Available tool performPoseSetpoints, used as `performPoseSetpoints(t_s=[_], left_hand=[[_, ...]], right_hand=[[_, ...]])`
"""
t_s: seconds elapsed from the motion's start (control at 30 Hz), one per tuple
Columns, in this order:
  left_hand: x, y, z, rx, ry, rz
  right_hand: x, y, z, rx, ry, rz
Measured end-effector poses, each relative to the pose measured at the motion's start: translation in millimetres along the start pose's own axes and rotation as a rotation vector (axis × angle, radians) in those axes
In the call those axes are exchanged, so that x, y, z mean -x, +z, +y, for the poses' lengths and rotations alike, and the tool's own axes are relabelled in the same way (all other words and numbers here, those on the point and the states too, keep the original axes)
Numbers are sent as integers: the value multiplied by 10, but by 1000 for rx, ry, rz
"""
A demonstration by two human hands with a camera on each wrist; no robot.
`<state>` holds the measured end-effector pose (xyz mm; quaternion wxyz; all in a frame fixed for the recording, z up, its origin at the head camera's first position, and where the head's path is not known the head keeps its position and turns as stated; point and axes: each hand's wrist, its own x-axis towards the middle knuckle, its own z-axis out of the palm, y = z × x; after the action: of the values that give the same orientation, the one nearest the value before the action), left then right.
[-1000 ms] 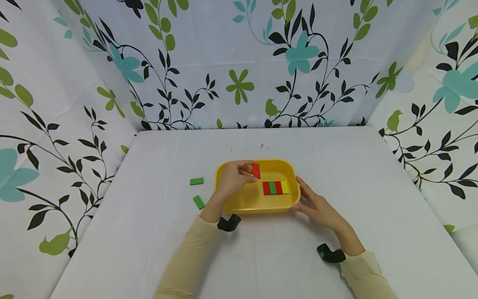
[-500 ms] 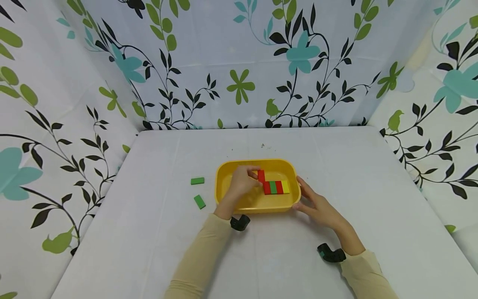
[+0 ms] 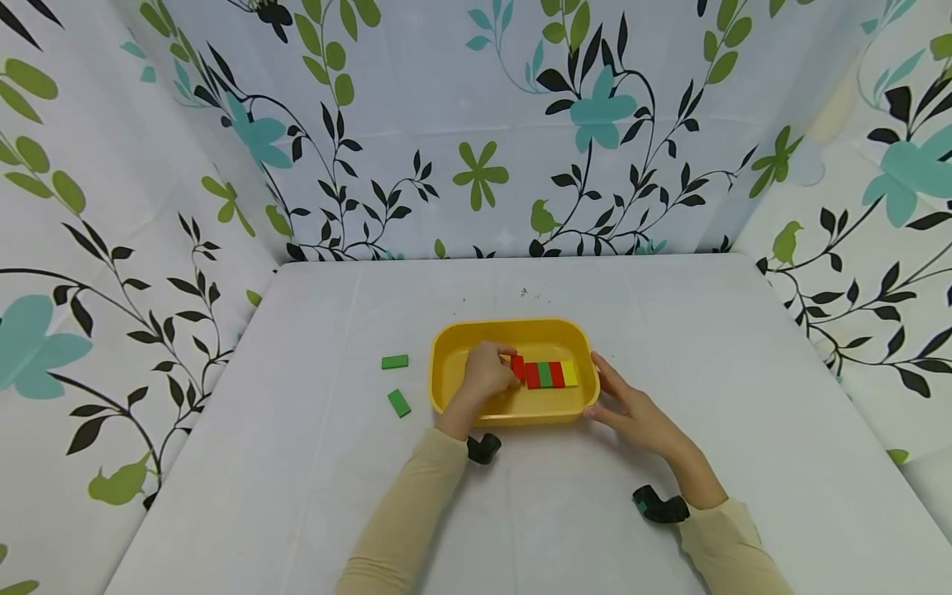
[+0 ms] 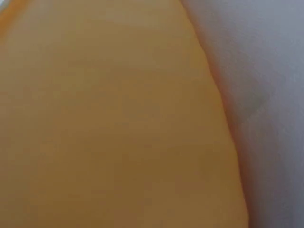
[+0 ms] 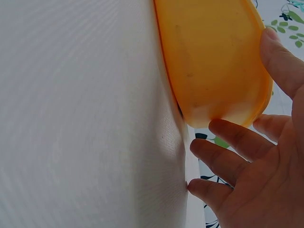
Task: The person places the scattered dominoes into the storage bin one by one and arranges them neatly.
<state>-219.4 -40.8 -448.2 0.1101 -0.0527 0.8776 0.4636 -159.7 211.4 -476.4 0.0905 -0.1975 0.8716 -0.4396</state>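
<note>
Pinched in the grip of the left hand (image 3: 487,369), fingers curled, is a red block (image 3: 517,368), held inside the yellow tray (image 3: 539,406) at the left end of a row of four: red (image 3: 531,375), green (image 3: 545,374), red (image 3: 556,374) and yellow (image 3: 568,373). Whether it touches the row is too small to tell in the head view, and the left wrist view gives only a blur. The right hand (image 3: 632,417) has its fingers spread and fairly straight, touching the tray's right end.

The step in hand looks like adding this block to the row; the next move seems to call for setting it flat and square against its neighbour, then letting go, while the tray is kept steady.

Two green blocks, one lying crosswise (image 3: 394,362) and one slanted (image 3: 399,402), rest on the white table (image 3: 565,512) left of the tray. Some dark specks show beyond it. Pale hangings (image 3: 416,83) printed with leaves, flowers and birds stand behind and on both sides.
</note>
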Motion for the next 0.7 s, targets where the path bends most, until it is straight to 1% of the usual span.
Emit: performPoseSetpoints(t_s=[0.1,0.4,0.5,0.7], left_hand=[[-11,14,-7,-51,25,8],[-10,42,-15,-174,77,-2],[-13,47,-21,-210,74,-4],[-8,40,-10,-261,48,-15]], right_hand=[[1,0,-9,-2,-2,0],[0,-4,-33,1,6,-1],[-1,-5,-37,-2,9,-1],[-3,-4,-35,-6,8,-1]])
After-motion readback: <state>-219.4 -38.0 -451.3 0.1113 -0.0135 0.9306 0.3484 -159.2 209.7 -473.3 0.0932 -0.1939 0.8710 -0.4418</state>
